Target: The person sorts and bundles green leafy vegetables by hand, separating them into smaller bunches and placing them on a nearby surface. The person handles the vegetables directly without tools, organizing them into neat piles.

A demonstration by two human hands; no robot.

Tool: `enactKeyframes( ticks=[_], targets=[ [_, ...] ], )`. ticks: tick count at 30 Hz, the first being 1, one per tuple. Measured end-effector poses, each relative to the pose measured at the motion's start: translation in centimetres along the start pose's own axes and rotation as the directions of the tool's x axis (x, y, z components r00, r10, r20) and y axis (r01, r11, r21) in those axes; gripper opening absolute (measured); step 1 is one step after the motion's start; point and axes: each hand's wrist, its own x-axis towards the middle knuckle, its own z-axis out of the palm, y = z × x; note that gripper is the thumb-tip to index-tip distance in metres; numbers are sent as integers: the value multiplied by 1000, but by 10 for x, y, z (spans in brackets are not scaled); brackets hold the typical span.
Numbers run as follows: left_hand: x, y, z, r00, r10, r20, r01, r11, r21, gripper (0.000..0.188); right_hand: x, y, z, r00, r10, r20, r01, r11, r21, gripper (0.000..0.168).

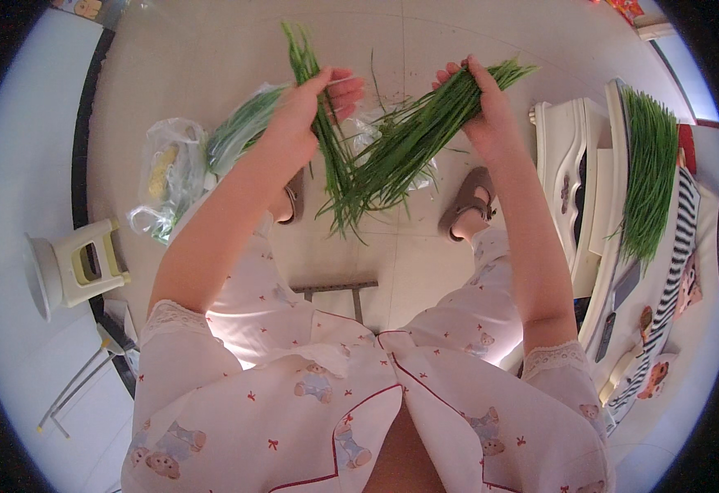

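Observation:
My left hand (317, 101) grips a thin bunch of garlic chives (332, 151) between thumb and palm, its other fingers loosely spread. A thicker bunch of garlic chives (418, 126) is held in my right hand (486, 101), near its upper right end. Both bunches slant down towards each other, and their lower tips meet and tangle above the floor between my feet. Behind my left forearm lies a clear plastic bag with more chives (245, 126), partly hidden. Loose bits and thin clear plastic (365, 132) lie on the floor beneath the bunches.
At left are a clear bag with a yellowish item (163, 169) and a cream plastic stool (91, 265) with a white basin (39, 277). On the right, a white cabinet (609, 203) bears a large pile of chives (649, 172), a phone-like slab (626, 285) and a dark remote (606, 336).

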Motion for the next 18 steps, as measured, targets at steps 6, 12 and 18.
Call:
enactKeyframes(
  ticks=[6,12,18],
  targets=[
    [3,7,-8,1000,-3,-3,4,996,85,24,9,-7,-13,999,8,-47,-7,999,36,21],
    [-23,5,24,963,-168,208,56,887,458,22,2,-7,-2,987,-32,-157,33,999,8,24],
    [-27,-25,45,961,-203,191,47,794,606,28,-5,1,5,992,17,-128,-30,995,-97,20]
  ],
)
